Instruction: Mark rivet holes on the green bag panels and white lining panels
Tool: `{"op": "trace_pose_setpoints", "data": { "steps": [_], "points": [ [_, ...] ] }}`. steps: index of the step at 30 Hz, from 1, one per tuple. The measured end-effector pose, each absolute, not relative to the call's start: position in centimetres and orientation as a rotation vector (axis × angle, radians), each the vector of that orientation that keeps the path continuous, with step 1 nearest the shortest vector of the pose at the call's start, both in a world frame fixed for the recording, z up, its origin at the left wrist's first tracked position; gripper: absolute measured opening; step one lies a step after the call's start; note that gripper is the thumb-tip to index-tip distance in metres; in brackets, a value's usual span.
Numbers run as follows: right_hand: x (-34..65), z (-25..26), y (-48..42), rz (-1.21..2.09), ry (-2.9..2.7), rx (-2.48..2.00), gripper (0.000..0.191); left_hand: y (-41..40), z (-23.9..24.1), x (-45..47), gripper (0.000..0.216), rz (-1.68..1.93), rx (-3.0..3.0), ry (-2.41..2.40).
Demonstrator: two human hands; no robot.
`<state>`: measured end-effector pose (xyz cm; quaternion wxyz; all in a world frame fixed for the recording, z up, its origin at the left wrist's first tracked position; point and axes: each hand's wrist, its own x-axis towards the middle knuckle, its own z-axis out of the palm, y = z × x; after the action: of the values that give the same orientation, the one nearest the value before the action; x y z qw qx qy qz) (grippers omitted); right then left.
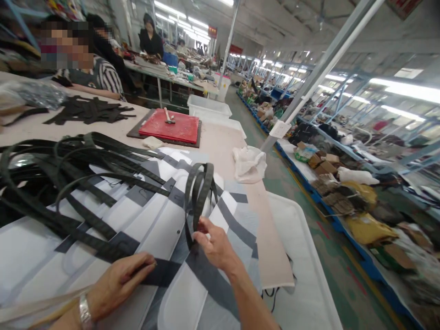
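Left of the red board point(184, 131) and nearer the camera, dark strap loops point(91, 220) sprawl; short dark strips point(91, 110) lie left of it. In front of the board, the left hand point(122, 279) lies over grey-banded white panels point(154, 220), fingers bent together; I cannot tell if they grip. A hammer point(168, 117) lies on the board. In front and rightward of it, an upright strap loop point(202, 192) rises from the panels, the right hand's point(216, 245) thumb and fingers bent at it, whether closed on it I cannot tell. Right of the board sits a white plastic bag point(250, 165)

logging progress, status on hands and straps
Right hand at upright strap loop, grip unclear. Left hand by dark band. Other straps arch over white panels.
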<state>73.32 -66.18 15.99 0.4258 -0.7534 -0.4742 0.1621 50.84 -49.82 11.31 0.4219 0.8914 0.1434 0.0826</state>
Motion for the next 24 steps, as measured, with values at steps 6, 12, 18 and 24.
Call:
{"op": "trace_pose_setpoints", "data": {
  "steps": [6, 12, 18, 24],
  "points": [
    [70.8, 7.8, -65.4, 0.437, -1.01, -2.123, 0.033, -50.1, 11.3, 50.5, 0.026, 0.099, 2.249, 0.383],
    [66.6, 7.3, -63.2, 0.447, -1.056, -2.22, 0.031, -50.3, 11.8, 50.5, 0.027, 0.101, 2.245, 0.386],
    [64.2, 6.5, -61.8, 0.429, -1.189, -2.487, 0.037, -50.2, 11.5, 50.5, 0.027, 0.098, 2.275, 0.359],
    [64.5, 6.6, -61.8, 0.404, -1.256, -2.523, 0.033, -50.3, 11.5, 50.7, 0.026, 0.127, 2.332, 0.337]
  ]
}}
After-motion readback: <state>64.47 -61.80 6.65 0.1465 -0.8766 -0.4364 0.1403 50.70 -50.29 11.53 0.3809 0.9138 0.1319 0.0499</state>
